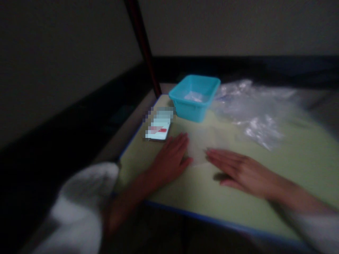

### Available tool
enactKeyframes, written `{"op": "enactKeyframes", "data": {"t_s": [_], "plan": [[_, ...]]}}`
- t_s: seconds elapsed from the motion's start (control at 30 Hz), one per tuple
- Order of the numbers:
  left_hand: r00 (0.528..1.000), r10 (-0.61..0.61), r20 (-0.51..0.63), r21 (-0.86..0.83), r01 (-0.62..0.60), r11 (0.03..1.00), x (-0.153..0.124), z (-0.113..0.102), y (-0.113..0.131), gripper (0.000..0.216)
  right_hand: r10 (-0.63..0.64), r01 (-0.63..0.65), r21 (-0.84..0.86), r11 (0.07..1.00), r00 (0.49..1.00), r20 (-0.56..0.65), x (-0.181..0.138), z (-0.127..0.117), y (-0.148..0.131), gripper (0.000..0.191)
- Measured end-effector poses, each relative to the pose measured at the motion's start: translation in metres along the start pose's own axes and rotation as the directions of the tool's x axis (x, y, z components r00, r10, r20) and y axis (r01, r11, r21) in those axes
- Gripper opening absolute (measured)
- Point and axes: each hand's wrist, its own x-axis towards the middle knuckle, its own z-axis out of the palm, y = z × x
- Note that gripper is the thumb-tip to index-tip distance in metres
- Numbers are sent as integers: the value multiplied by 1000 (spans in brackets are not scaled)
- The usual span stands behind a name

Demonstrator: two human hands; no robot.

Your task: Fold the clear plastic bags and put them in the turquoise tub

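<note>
A clear plastic bag (202, 144) lies flat on the table between my hands, its outline faint and blurred. My left hand (172, 155) rests at the bag's left edge, fingers stretched forward and thumb apart, palm down. From the right, my right hand (238, 169) reaches over the bag's right side with straight fingers and the thumb held lower. Its fingertips are smeared by motion, so whether they touch the plastic I cannot tell. Neither hand grips anything visible.
Beyond the bag stands a turquoise plastic basket (189, 110) with some clear plastic inside. Crumpled clear plastic bags (254, 109) spread over the back right. A lit phone (159, 127) lies near the left edge of the pale green, blue-rimmed table (185, 190). Walls rise behind.
</note>
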Motion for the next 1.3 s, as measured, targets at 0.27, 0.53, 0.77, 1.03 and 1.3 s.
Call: {"op": "enactKeyframes", "data": {"t_s": [0.27,0.53,0.77,1.03,1.3], "plan": [[1000,14,8,-73,-13,997,-2,2,-3,58,-11,8,-66,998,999,-37,-2,-2,4,43],[963,251,-97,-80,-259,963,-6,-3,2,46,-97,72,-282,957,992,-76,-20,-11,31,27],[954,273,-127,-89,-285,954,-6,0,4,35,-97,68,-327,943,992,-75,-26,-12,35,32],[956,258,-137,-106,-273,956,-6,4,3,41,-113,76,-341,937,990,-90,-22,-14,34,32],[949,264,-172,-93,-283,955,-4,7,5,42,-87,43,-321,946,989,-122,-21,-15,36,32]]}}
